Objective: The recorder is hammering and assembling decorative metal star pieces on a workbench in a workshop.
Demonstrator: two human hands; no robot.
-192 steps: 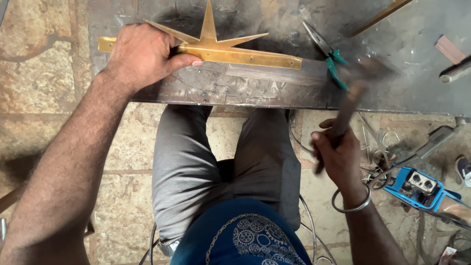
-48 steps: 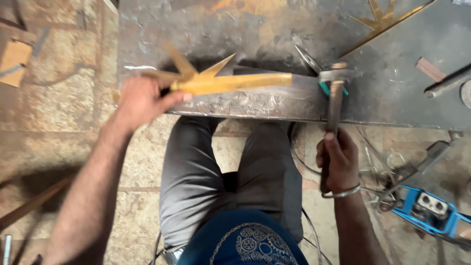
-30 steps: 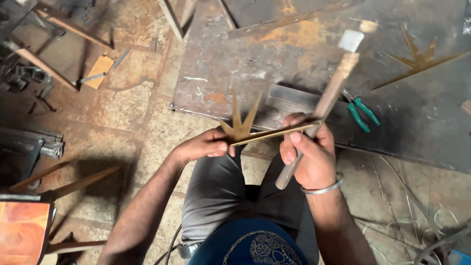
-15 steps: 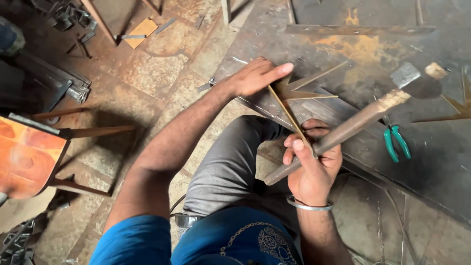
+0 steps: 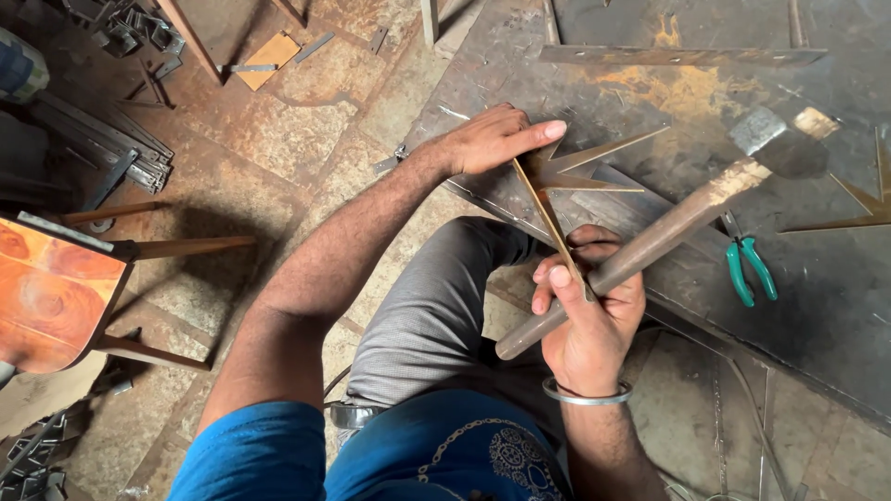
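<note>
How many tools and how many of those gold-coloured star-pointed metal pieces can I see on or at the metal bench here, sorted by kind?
Hammers: 1, the wooden-handled hammer in the right hand.
Pliers: 1, the green-handled pliers lying on the bench.
Star-pointed pieces: 2, one star piece under the left hand, and a second star piece at the right edge, partly cut off.
Total: 4.

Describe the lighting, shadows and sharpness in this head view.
Head view: soft, even daylight, no harsh glare; the left hand, right hand and hammer are sharp. A dim shadow lies on the stone floor under the left forearm. The metal plate looks matte; edges slightly wide-angle stretched.
</note>
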